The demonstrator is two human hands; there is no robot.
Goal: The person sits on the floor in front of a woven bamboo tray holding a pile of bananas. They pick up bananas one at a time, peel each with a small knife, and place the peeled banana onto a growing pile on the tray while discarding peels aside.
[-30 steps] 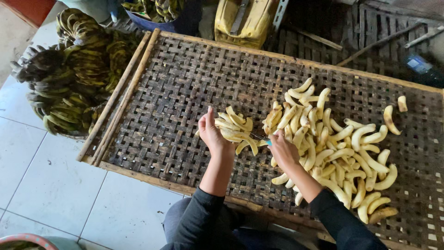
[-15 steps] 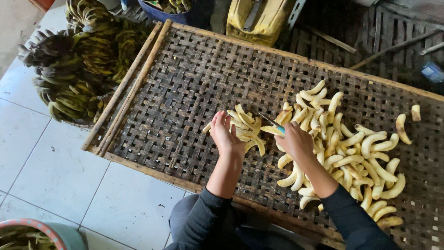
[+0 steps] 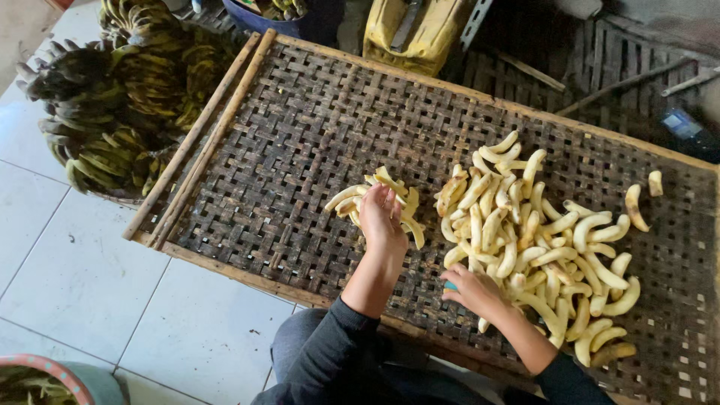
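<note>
Head view: right hand (image 3: 474,291) low at near edge of peeled banana pile (image 3: 540,240), fingers curled round small blue object, partly hidden. Left hand (image 3: 382,217) rests on small banana cluster (image 3: 375,199), grip unclear. Woven bamboo tray (image 3: 300,150) underneath. Unpeeled green bunches (image 3: 112,112) far left.

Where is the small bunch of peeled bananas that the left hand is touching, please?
In the head view, the small bunch lies mid-tray on the woven tray, under the left hand, just left of the big pile.
</note>
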